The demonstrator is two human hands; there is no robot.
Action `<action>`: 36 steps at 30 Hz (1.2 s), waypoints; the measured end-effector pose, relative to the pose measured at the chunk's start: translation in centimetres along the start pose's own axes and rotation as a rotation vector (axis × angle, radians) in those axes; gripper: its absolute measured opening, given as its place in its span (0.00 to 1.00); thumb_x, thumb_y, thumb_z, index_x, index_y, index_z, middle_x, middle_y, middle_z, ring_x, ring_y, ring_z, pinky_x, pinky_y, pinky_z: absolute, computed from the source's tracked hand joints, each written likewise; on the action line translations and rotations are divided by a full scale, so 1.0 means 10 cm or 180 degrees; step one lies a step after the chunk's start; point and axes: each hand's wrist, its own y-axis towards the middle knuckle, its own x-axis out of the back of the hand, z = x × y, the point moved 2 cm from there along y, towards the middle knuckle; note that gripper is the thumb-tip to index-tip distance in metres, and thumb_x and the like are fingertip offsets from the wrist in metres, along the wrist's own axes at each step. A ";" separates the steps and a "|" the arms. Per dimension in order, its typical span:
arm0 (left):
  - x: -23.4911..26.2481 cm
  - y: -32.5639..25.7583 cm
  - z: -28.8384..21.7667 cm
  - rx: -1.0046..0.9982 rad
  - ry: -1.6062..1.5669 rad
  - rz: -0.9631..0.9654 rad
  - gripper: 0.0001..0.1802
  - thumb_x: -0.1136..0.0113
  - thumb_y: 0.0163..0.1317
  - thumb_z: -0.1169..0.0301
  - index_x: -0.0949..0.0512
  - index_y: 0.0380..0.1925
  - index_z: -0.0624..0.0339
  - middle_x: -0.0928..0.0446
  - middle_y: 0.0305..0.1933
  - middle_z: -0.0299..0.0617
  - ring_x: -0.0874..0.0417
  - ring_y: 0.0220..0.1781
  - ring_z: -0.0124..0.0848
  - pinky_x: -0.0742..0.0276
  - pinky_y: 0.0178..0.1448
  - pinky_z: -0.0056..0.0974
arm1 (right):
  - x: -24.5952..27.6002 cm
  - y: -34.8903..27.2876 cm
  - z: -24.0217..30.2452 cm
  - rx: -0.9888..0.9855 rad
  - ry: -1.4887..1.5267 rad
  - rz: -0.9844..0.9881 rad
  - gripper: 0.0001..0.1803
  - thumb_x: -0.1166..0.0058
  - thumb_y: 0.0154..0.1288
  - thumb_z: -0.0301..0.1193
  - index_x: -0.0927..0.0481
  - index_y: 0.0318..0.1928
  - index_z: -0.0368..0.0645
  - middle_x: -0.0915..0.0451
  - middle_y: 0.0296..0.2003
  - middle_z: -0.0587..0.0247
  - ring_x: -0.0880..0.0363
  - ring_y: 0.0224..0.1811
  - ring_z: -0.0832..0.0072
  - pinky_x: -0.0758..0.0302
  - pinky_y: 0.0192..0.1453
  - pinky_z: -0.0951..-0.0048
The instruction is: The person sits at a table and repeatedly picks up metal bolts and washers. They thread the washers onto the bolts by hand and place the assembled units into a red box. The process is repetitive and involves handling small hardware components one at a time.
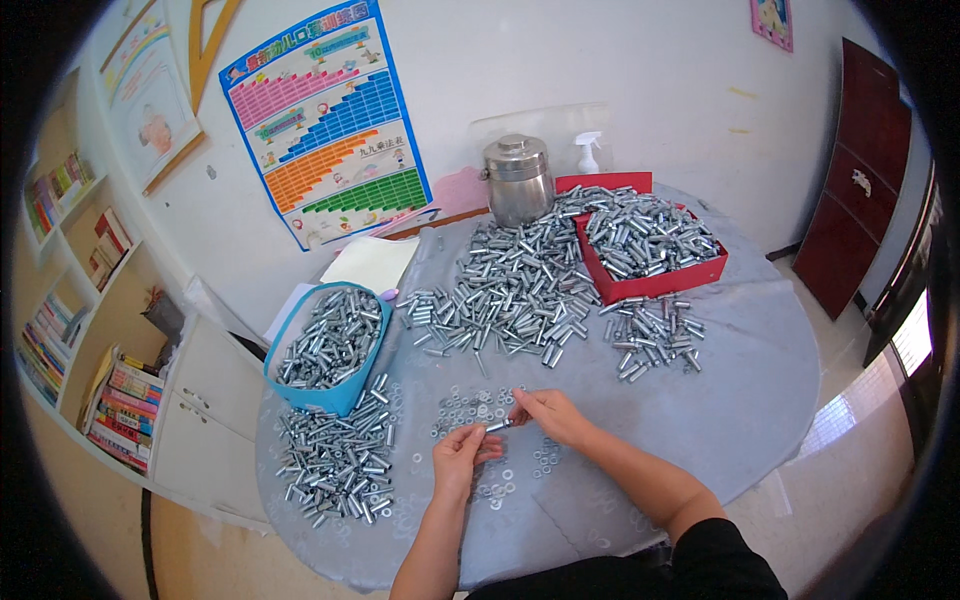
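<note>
Between my two hands, above the middle front of the table, is a short silver expansion bolt [498, 426]. The fingers of my left hand [458, 458] pinch its left end. My right hand [549, 412] is closed at its other end, where the fingertips partly cover it. Loose flat washers [452, 412] lie scattered under and around both hands. Beyond them spreads a large heap of silver bolts [515, 290]. A smaller heap of bolts [335, 465] lies left of my left forearm.
A blue basket [350, 397] full of bolts stands at the left. At the back right is a red box [668, 284] heaped with more, with a small bolt pile [655, 338] before it. A steel canister [519, 185] and a white spray bottle [588, 155] stand behind. The grey-covered table [740, 400] has a rounded edge.
</note>
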 end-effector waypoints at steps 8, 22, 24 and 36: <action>-0.16 -0.07 -0.08 -0.0219 0.0155 0.0192 0.11 0.51 0.61 0.76 0.28 0.42 0.69 0.22 0.34 0.52 0.19 0.30 0.36 0.19 0.34 0.35 | -0.08 -0.05 0.22 0.0977 -0.0535 0.0235 0.12 0.44 0.56 0.29 0.23 0.40 0.38 0.22 0.34 0.60 0.24 0.35 0.74 0.29 0.39 0.76; 0.02 0.00 -0.11 -0.0290 -0.0151 -0.0229 0.11 0.52 0.62 0.73 0.28 0.42 0.67 0.22 0.34 0.50 0.20 0.31 0.33 0.19 0.32 0.35 | 1.77 -0.22 0.18 0.0995 -0.3230 -0.3144 0.05 0.44 0.46 0.24 0.21 0.28 0.39 0.23 0.30 0.57 0.26 0.35 0.59 0.30 0.42 0.62; 0.04 0.00 -0.11 -0.0269 -0.0146 -0.0297 0.11 0.51 0.62 0.73 0.27 0.42 0.67 0.22 0.33 0.49 0.20 0.30 0.32 0.19 0.32 0.35 | 1.75 -0.22 0.20 0.0921 -0.3686 -0.3144 0.05 0.45 0.44 0.24 0.21 0.27 0.41 0.23 0.30 0.58 0.27 0.36 0.60 0.32 0.44 0.62; 0.09 0.01 -0.15 -0.0209 -0.0156 -0.0356 0.10 0.51 0.62 0.72 0.27 0.40 0.66 0.22 0.32 0.48 0.21 0.29 0.30 0.20 0.30 0.33 | 0.87 0.36 0.20 0.1447 -0.3409 -0.0576 0.08 0.49 0.43 0.22 0.22 0.29 0.44 0.23 0.32 0.61 0.28 0.40 0.62 0.32 0.45 0.63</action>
